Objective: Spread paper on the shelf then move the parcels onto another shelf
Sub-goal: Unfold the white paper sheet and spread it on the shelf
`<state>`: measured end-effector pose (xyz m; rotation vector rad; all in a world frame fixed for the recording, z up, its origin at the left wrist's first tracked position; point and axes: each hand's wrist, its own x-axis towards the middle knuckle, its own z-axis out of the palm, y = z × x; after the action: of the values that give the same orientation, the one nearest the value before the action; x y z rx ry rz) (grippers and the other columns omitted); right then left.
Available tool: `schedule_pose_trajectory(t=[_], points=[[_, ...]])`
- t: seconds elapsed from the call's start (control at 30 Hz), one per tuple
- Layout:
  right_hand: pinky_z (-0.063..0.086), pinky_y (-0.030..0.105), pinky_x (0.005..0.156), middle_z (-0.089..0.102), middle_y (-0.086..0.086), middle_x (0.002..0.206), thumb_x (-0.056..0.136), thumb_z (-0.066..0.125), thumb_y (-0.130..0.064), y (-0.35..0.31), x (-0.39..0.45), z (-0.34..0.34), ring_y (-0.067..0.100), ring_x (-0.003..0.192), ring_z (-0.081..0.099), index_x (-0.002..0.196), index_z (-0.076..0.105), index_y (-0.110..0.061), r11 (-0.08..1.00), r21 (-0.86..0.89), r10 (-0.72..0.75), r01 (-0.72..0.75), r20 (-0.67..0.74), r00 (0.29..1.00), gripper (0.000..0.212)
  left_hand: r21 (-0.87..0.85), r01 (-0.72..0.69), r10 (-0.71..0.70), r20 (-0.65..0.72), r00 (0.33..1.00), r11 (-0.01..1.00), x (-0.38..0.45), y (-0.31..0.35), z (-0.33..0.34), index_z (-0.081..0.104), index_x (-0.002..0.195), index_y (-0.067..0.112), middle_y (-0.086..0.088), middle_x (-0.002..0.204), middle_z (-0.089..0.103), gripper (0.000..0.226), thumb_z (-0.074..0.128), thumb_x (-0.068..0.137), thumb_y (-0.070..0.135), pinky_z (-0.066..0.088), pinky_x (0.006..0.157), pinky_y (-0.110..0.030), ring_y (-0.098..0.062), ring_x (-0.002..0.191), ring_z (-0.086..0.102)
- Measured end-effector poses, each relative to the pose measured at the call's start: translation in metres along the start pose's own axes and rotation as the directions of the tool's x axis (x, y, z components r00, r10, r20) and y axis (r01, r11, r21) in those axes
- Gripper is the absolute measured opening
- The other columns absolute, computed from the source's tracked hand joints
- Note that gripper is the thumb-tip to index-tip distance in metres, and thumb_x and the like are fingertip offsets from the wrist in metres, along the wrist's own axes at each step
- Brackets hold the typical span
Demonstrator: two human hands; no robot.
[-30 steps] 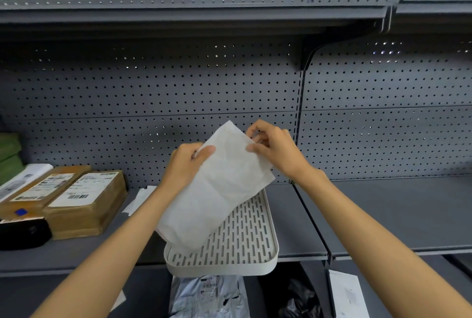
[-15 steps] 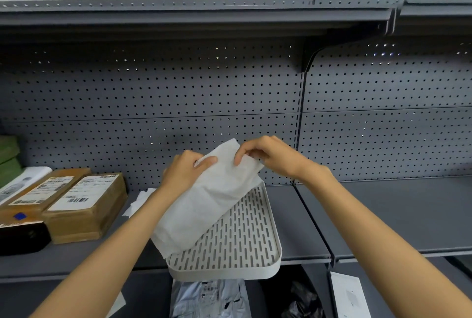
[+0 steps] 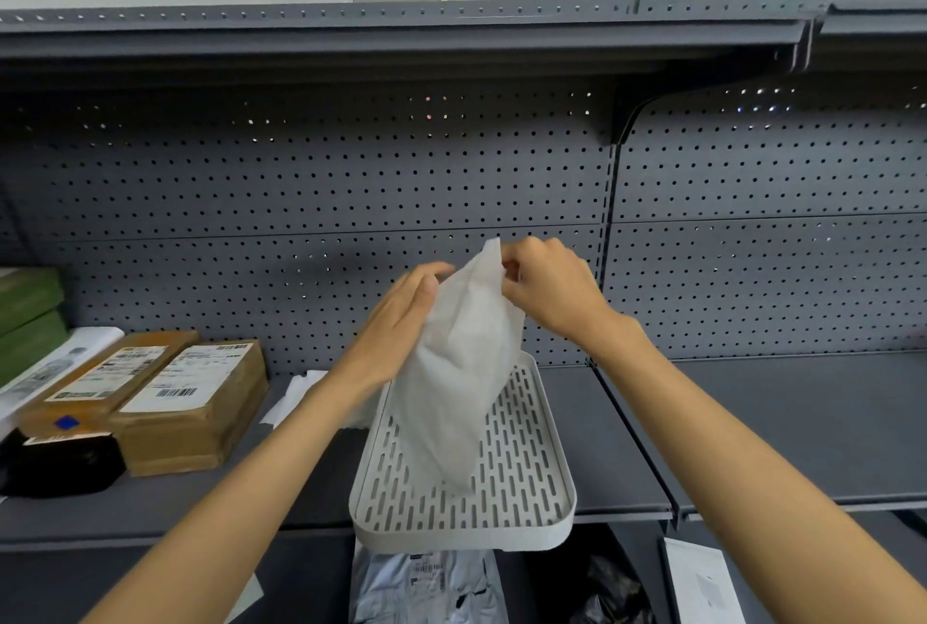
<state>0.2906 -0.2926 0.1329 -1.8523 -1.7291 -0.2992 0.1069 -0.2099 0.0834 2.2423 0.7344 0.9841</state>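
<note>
Here both the left hand point(image 3: 401, 322) and right hand point(image 3: 547, 287) pinch the white paper point(image 3: 461, 372); parcel labels point(image 3: 185, 375) unreadable.

You're looking at a dark grey shelf point(image 3: 592, 463) with a white slotted tray point(image 3: 521, 498) sitting on it, hanging over the front edge. Two brown parcels point(image 3: 150, 403) are lying side by side at the left, a black packet point(image 3: 60, 468) touching them in front.
</note>
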Motion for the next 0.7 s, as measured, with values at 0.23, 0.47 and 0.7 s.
schedule_pose_trajectory(t=[0.23, 0.47, 0.7], points=[[0.023, 0.027, 0.047, 0.025, -0.003, 0.047, 0.099, 0.057, -0.037, -0.011, 0.001, 0.006, 0.018, 0.047, 0.023, 0.053, 0.031, -0.018, 0.993, 0.070, 0.099, -0.092, -0.102, 0.990, 0.056, -0.140, -0.017, 0.044, 0.192, 0.980, 0.990, -0.014, 0.027, 0.001, 0.018, 0.148, 0.049, 0.022, 0.154, 0.030, 0.075, 0.054, 0.084, 0.063, 0.030, 0.114, -0.034, 0.003, 0.141, 0.029], [0.025, 0.029, 0.050, 0.030, -0.002, 0.051, 0.107, 0.042, -0.047, -0.009, 0.000, 0.002, 0.019, 0.048, 0.029, 0.057, 0.027, -0.017, 0.988, 0.094, 0.128, -0.119, -0.098, 0.987, 0.060, -0.048, -0.022, 0.022, -0.001, 1.000, 0.999, -0.020, 0.026, 0.011, 0.036, 0.141, 0.043, 0.014, 0.124, 0.065, 0.044, 0.044, 0.098, 0.047, 0.052, 0.095, -0.042, -0.004, 0.111, 0.063], [0.023, 0.028, 0.050, 0.026, 0.000, 0.055, 0.103, 0.053, -0.047, 0.009, -0.003, -0.008, 0.021, 0.056, 0.026, 0.066, 0.050, 0.002, 0.971, 0.215, 0.135, -0.106, -0.125, 0.983, 0.061, -0.247, 0.037, -0.016, 0.085, 0.996, 0.968, -0.024, 0.037, 0.007, 0.067, 0.111, 0.022, 0.003, 0.101, 0.074, 0.045, 0.036, 0.098, 0.053, 0.055, 0.085, -0.032, -0.009, 0.093, 0.070]])
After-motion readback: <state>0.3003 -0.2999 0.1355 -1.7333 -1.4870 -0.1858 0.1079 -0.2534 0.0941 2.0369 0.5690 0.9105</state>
